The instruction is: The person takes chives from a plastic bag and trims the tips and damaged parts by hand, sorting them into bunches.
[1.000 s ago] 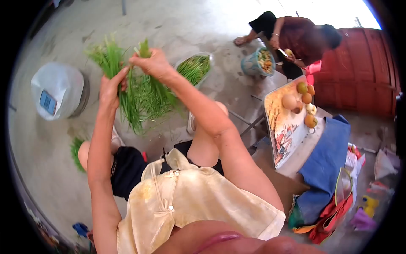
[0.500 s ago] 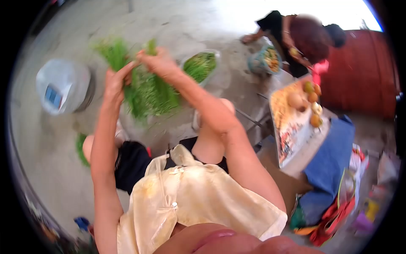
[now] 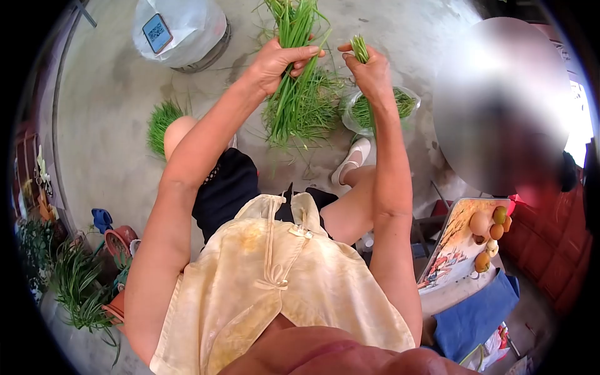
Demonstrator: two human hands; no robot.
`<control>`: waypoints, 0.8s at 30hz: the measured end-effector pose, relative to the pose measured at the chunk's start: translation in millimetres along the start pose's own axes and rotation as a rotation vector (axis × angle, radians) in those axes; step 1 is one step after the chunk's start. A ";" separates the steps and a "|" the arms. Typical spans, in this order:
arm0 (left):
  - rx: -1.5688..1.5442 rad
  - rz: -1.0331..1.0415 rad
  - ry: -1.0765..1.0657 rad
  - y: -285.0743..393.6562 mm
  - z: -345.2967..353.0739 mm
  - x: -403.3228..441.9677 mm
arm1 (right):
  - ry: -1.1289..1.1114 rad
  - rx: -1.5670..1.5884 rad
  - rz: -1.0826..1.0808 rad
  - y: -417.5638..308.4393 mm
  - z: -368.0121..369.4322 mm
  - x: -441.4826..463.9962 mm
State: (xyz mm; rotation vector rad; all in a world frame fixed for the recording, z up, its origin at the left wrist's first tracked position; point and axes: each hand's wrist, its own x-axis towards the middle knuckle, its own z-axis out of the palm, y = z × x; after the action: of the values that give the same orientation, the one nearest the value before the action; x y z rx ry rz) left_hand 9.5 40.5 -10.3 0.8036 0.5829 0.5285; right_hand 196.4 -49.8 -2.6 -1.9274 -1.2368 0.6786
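Note:
My left hand is closed around a large bunch of long green stalks, whose ends hang down over a loose pile of the same greens on the floor. To its right, my right hand grips a smaller bunch, with pale cut ends sticking up above the fingers. The two hands are apart. Below my right hand, partly behind the forearm, is a clear plastic bag holding more green stalks. Another green bundle lies on the floor by my left knee.
A plastic-covered bucket with a phone-like card stands at upper left. On the right, a printed board bears several round fruits beside a blue cloth. Potted plants are at lower left. A large blur covers the upper right.
The view has swung, shifting the floor items rightward and the board downward. My hands have moved apart, and the smaller bunch in my right hand is now separate from the larger one.

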 end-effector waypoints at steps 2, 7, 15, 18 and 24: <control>0.001 0.004 0.003 -2.2 0.2 1.0 | 0.054 0.112 0.009 1.3 5.0 -0.8; 0.024 0.007 0.022 -6.2 0.4 2.9 | 0.053 0.217 0.047 -4.7 3.8 -1.4; 0.076 -0.017 -0.042 -12.4 6.2 0.4 | -0.068 0.699 0.149 -10.9 16.3 -4.8; 0.104 -0.026 -0.055 -10.6 6.9 -1.3 | 0.075 0.837 0.140 -13.0 0.6 0.6; 0.167 -0.068 -0.092 -18.6 5.8 -0.7 | -0.015 1.146 0.073 -6.2 -8.0 6.2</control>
State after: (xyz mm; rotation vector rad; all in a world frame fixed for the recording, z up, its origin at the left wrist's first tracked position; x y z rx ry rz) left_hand 16.8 26.2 -21.4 0.9582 0.5722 0.3818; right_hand 201.6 -44.9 6.8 -0.9910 -0.5288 1.1141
